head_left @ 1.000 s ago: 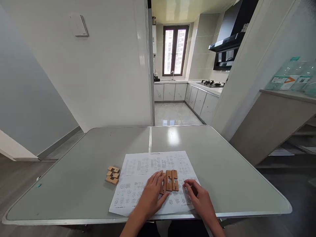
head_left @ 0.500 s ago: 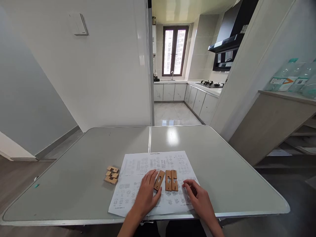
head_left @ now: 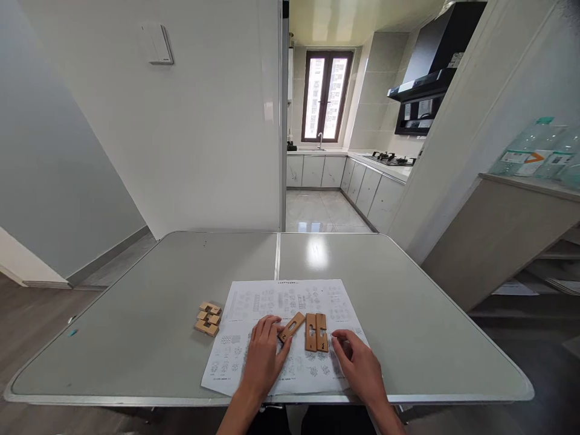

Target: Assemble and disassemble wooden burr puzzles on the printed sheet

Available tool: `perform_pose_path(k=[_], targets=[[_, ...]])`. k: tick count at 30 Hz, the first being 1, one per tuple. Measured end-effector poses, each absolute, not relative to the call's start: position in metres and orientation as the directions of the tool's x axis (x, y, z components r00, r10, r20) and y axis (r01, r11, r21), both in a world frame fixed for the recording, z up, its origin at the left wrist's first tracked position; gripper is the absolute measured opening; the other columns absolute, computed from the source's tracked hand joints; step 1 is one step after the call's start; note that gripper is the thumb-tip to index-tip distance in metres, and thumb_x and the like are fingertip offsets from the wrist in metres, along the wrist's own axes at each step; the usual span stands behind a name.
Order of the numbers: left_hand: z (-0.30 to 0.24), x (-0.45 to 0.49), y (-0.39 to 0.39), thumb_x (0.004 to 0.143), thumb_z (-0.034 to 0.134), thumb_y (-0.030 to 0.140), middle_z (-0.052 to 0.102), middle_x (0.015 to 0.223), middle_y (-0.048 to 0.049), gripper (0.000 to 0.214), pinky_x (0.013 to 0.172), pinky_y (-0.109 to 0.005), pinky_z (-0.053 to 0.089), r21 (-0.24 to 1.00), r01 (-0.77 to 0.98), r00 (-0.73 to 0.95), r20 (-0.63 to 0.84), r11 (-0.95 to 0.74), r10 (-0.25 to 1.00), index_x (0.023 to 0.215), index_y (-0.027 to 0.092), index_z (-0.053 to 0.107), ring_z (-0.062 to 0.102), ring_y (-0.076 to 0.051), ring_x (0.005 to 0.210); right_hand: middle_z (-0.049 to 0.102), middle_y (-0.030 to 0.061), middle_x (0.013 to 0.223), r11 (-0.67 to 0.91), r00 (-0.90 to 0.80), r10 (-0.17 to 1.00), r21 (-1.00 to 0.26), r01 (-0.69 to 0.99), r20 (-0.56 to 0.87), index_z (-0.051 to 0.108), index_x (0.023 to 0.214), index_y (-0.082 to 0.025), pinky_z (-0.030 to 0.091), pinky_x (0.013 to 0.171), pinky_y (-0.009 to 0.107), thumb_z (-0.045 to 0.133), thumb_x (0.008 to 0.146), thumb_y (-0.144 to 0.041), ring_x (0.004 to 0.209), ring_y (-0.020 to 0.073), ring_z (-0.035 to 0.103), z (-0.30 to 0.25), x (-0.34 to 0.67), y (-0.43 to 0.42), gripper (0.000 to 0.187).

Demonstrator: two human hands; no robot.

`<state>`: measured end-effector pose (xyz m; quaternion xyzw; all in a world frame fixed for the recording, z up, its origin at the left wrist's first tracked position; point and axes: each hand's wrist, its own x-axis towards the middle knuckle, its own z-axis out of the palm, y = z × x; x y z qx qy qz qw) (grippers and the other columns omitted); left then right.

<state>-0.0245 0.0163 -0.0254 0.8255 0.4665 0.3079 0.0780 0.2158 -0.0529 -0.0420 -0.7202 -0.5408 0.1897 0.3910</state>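
Note:
A flat wooden puzzle piece marked 2 (head_left: 292, 326), with a slot through its middle, lies slanted between the thumb and fingers of my left hand (head_left: 263, 356). Just right of it, two upright-pointing slotted wooden pieces (head_left: 316, 341), numbered at their near ends, sit side by side on a printed sheet (head_left: 244, 302). My right hand (head_left: 360, 365) rests beside this pair without touching it. Its fingers are loosely curled, with a gap between thumb and forefinger and nothing visible in them. Left of the sheet, several notched wooden pieces (head_left: 208, 319) are grouped together on the table.
The grey folding table (head_left: 158, 314) has a metal rim and a seam down its middle. A small teal bit (head_left: 72, 332) lies near its left edge. Plastic bottles (head_left: 528, 151) stand on a shelf unit (head_left: 471, 223) at the right. Beyond the table a doorway opens onto a kitchen.
The piece marked 2 has turned clockwise in my left hand, leaning further right. My right hand's thumb and forefinger are a little further apart. The camera view has shifted slightly.

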Motion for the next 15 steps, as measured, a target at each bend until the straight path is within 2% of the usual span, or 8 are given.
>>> perform_pose_path(k=[7, 15], targets=[[-0.03, -0.023, 0.018, 0.104, 0.049, 0.035, 0.07, 0.116, -0.0103, 0.023, 0.098, -0.05, 0.053, 0.393, 0.749, 0.338, 0.464, -0.533, 0.818, 0.099, 0.022, 0.067, 0.062, -0.032, 0.119, 0.07, 0.0029, 0.082, -0.15, 0.34, 0.92, -0.626, 0.766, 0.194, 0.07, 0.096, -0.028, 0.045, 0.059, 0.03, 0.054, 0.092, -0.064, 0.073, 0.0229, 0.068, -0.039, 0.198, -0.047, 0.039], [-0.029, -0.023, 0.017, 0.106, 0.043, 0.03, 0.07, 0.116, -0.0104, 0.023, 0.093, -0.048, 0.054, 0.402, 0.751, 0.323, 0.468, -0.524, 0.823, 0.102, 0.021, 0.064, 0.064, -0.029, 0.112, 0.067, 0.0011, 0.088, -0.314, 0.425, 0.902, -0.557, 0.769, 0.078, 0.065, 0.093, -0.026, 0.039, 0.06, 0.029, 0.057, 0.091, -0.054, 0.076, 0.0211, 0.068, -0.025, 0.184, -0.043, 0.028]])
